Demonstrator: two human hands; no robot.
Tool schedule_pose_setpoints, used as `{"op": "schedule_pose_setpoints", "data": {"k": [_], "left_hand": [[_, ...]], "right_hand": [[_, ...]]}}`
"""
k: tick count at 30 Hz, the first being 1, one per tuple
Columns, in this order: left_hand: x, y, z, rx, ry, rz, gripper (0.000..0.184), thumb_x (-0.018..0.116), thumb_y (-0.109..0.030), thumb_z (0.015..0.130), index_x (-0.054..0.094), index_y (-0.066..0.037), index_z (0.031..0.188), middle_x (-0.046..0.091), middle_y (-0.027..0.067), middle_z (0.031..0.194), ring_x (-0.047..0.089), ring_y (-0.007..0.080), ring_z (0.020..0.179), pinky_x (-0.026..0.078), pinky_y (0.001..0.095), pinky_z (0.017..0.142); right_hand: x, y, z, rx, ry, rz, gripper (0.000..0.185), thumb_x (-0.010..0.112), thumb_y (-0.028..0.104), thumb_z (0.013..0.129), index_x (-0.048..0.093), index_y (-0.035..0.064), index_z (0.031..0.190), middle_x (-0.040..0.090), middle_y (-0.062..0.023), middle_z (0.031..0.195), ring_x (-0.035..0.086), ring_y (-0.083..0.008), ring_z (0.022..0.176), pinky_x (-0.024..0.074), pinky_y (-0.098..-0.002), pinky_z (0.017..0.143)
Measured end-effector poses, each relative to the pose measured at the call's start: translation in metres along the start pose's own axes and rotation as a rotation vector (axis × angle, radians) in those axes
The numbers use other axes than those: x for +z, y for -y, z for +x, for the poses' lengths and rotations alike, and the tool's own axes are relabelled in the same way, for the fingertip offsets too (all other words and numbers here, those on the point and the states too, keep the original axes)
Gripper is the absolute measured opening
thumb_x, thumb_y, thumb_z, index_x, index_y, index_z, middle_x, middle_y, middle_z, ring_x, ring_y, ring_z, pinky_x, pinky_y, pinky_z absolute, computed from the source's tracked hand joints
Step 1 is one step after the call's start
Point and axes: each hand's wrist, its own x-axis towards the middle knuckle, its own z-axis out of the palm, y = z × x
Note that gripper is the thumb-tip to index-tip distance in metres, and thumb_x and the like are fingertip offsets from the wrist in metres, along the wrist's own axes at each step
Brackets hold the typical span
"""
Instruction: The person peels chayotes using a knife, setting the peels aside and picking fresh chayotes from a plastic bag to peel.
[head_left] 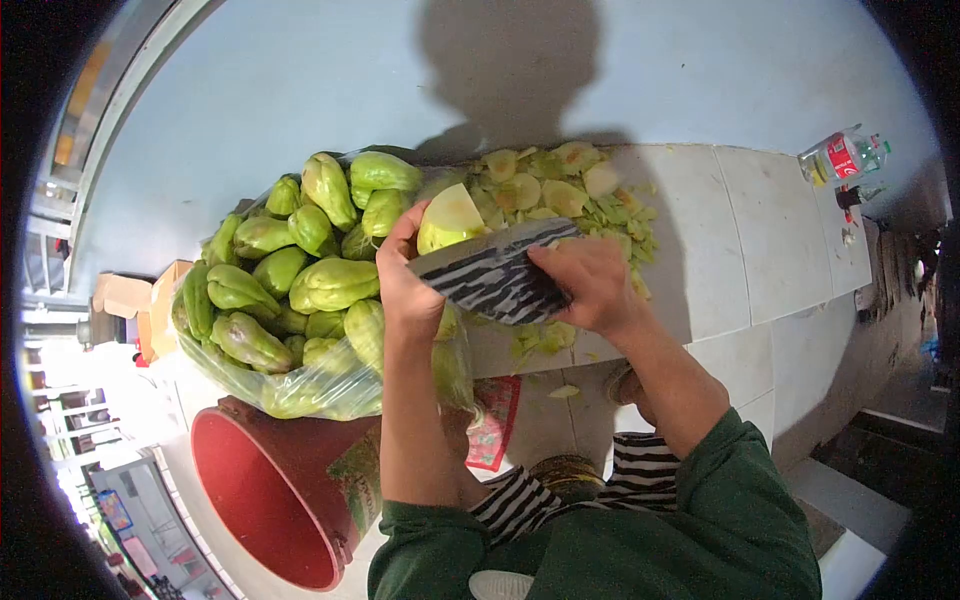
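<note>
Head view: everything described here came from this single camera, which looked down on the work.
Left hand: just left of the frame's centre, the bare left hand (405,280) was curled around a partly cut, yellow-green chayote (452,222), whose broad, flat, pale face was turned upward.
Right hand: right of centre, the bare right hand (597,285) was closed on one end of a broad, flat, blade-like tool with dark and pale stripes (510,280); whether the stripes were a pattern or a reflection could not be told.
Blade and chayote: the tool overlapped the chayote's lower side; whether its edge touched the flesh could not be told.
Green stock: left of centre, whole green, pear-shaped chayotes (335,285) filled a clear plastic bag (325,398).
Cuttings: upper centre, pale green slices and shavings (545,190) lay heaped on a white tiled ledge (775,235).
Bucket: lower left, a red, round bucket (245,490) showed its hollow inside.
Step in hand: judging by the cut face and the heap, slicing this chayote seemed under way.
Next move: another cut would have called for a steady left hold, fingers clear of the edge, and a controlled right-hand stroke.
</note>
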Motion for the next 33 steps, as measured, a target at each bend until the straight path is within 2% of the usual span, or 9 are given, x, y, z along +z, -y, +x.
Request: {"op": "schedule_pose_setpoints", "data": {"k": [6, 8, 9, 15, 18, 22, 25, 27, 33], "left_hand": [[-0.005, -0.002, -0.008, 0.06, 0.224, -0.03, 0.07, 0.088, -0.012, 0.06, 0.055, 0.006, 0.119, 0.063, 0.0059, 0.107, 0.059, 0.0147, 0.096, 0.046, 0.0284, 0.089], [0.004, -0.009, -0.013, 0.06, 0.231, -0.112, 0.078, 0.091, -0.017, 0.056, 0.053, 0.005, 0.121, 0.062, 0.0056, 0.106, 0.06, 0.0158, 0.097, 0.047, 0.0288, 0.088], [0.005, -0.012, -0.011, 0.066, 0.248, -0.108, 0.078, 0.091, -0.017, 0.056, 0.053, 0.005, 0.121, 0.062, 0.0056, 0.106, 0.06, 0.0158, 0.097, 0.047, 0.0288, 0.088], [-0.004, -0.011, -0.01, -0.002, 0.279, -0.424, 0.092, 0.087, -0.036, 0.064, 0.042, 0.006, 0.132, 0.056, 0.0109, 0.121, 0.057, 0.0203, 0.109, 0.044, 0.033, 0.096], [-0.006, -0.008, -0.014, -0.05, 0.25, -0.617, 0.094, 0.083, -0.04, 0.068, 0.037, 0.006, 0.136, 0.055, 0.0143, 0.123, 0.056, 0.0228, 0.111, 0.046, 0.0354, 0.095], [-0.015, -0.01, -0.011, -0.084, 0.325, -0.709, 0.092, 0.077, -0.044, 0.074, 0.033, 0.005, 0.139, 0.054, 0.0179, 0.124, 0.057, 0.0263, 0.11, 0.05, 0.0377, 0.092], [-0.018, -0.007, -0.008, -0.092, 0.318, -0.793, 0.088, 0.066, -0.051, 0.082, 0.031, 0.004, 0.14, 0.054, 0.0216, 0.122, 0.06, 0.0291, 0.104, 0.054, 0.0385, 0.086], [-0.019, -0.009, -0.008, -0.159, 0.227, -0.867, 0.082, 0.05, -0.059, 0.089, 0.033, 0.004, 0.139, 0.055, 0.0231, 0.118, 0.064, 0.03, 0.092, 0.056, 0.0385, 0.081], [-0.019, -0.012, -0.004, -0.276, 0.332, -1.047, 0.074, 0.034, -0.063, 0.093, 0.045, 0.003, 0.124, 0.06, 0.0197, 0.1, 0.058, 0.0229, 0.065, 0.049, 0.0331, 0.058]], "right_hand": [[0.002, -0.006, -0.001, 0.073, 0.069, 0.065, 0.046, 0.07, 0.02, 0.067, 0.058, 0.0084, 0.109, 0.065, -0.0106, 0.079, 0.065, -0.0308, 0.071, 0.0519, -0.042, 0.061], [0.007, -0.024, 0.003, 0.618, 0.383, -0.173, 0.028, 0.065, 0.021, 0.077, 0.056, 0.0107, 0.102, 0.064, -0.0162, 0.075, 0.064, -0.0361, 0.072, 0.051, -0.0466, 0.061], [0.006, -0.025, 0.004, 0.669, 0.348, -0.109, 0.019, 0.06, 0.024, 0.085, 0.054, 0.0107, 0.097, 0.063, -0.0191, 0.072, 0.062, -0.0408, 0.071, 0.0493, -0.0508, 0.062], [0.009, -0.018, 0.005, 0.725, 0.116, -0.046, 0.018, 0.062, 0.019, 0.087, 0.057, 0.0022, 0.092, 0.062, -0.0172, 0.067, 0.061, -0.0324, 0.058, 0.0474, -0.0385, 0.055], [0.005, -0.016, 0.011, 0.795, 0.133, 0.04, 0.025, 0.059, 0.028, 0.088, 0.056, 0.0036, 0.094, 0.065, -0.0207, 0.075, 0.063, -0.0412, 0.074, 0.0496, -0.049, 0.065], [0.002, -0.013, 0.014, 0.796, 0.149, 0.038, 0.027, 0.06, 0.028, 0.088, 0.056, 0.0021, 0.094, 0.065, -0.0211, 0.075, 0.063, -0.0411, 0.073, 0.0497, -0.0483, 0.065], [0.001, -0.014, 0.014, 0.823, 0.202, 0.035, 0.026, 0.059, 0.028, 0.089, 0.057, 0.0021, 0.095, 0.066, -0.0211, 0.076, 0.064, -0.041, 0.072, 0.05, -0.0481, 0.066], [0.005, -0.016, 0.01, 0.716, 0.073, 0.054, 0.024, 0.064, 0.022, 0.087, 0.059, -0.0014, 0.092, 0.056, -0.0138, 0.056, 0.053, -0.0251, 0.047, 0.0402, -0.0358, 0.049], [0.004, -0.017, 0.008, 0.73, 0.059, 0.029, 0.026, 0.065, 0.023, 0.086, 0.059, -0.001, 0.092, 0.057, -0.0132, 0.057, 0.054, -0.0251, 0.049, 0.0412, -0.0357, 0.05]]}}
